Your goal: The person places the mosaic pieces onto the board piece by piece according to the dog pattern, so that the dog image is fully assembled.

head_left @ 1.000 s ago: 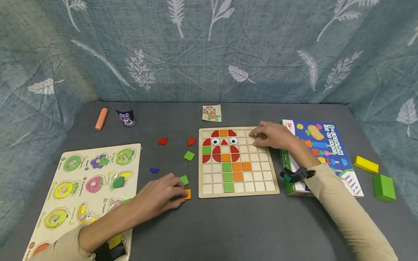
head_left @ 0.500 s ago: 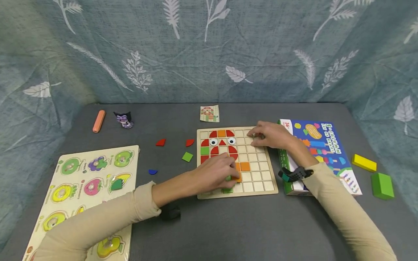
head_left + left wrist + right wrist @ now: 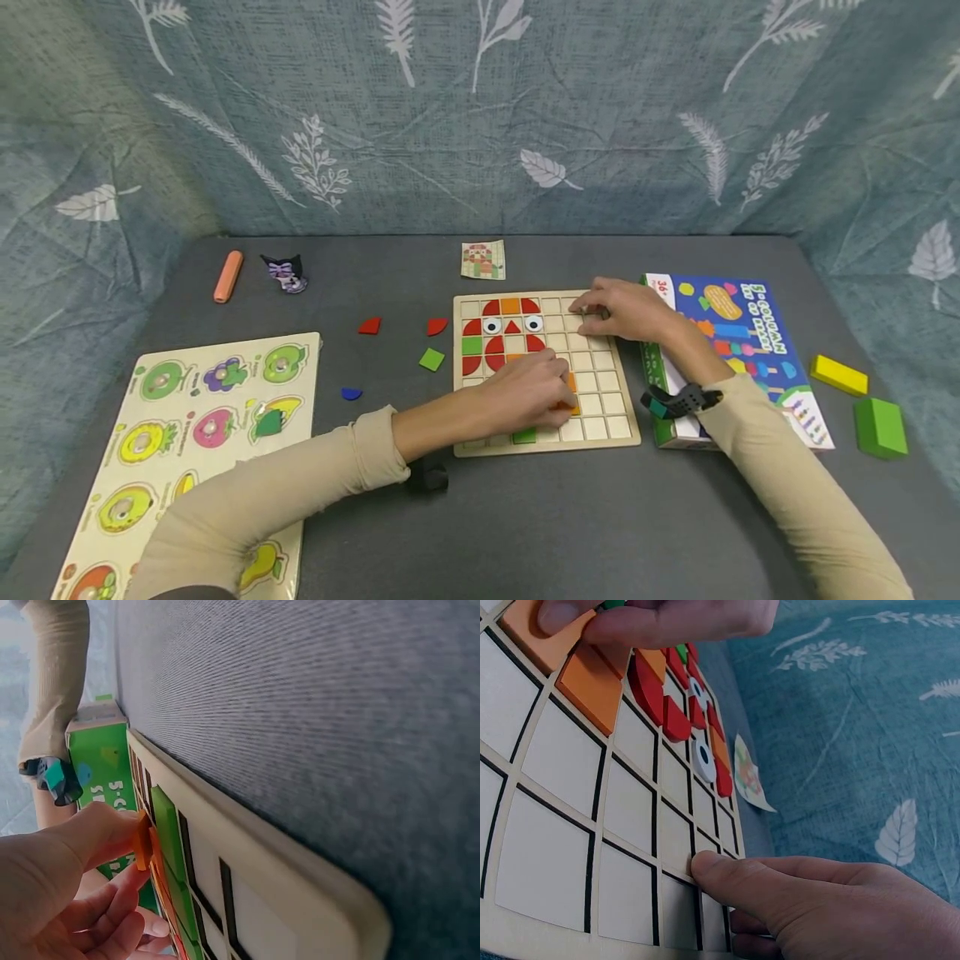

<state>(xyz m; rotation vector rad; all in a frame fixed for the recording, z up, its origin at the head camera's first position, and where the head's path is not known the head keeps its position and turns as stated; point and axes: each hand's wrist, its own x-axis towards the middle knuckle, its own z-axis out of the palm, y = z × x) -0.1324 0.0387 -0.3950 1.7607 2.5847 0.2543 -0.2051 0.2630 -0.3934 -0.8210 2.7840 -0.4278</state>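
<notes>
My left hand reaches over the lower middle of a wooden grid board. Its thumb and index finger pinch an orange square tile, which is right at a cell beside another orange square. Part of the board is hidden under this hand. At the board's upper right corner my right hand holds the board, its thumb on the grid and other fingers at the edge. Red curved pieces, two white eye pieces and green squares sit in other cells.
Left of the board lie two red quarter pieces, a green square and a blue half-round. A fruit puzzle lies further left. A picture card lies behind; a box and blocks stand right.
The left hand has carried the orange square from the table left of the board rightward onto the board's lower middle. The right hand has stayed at the corner.
</notes>
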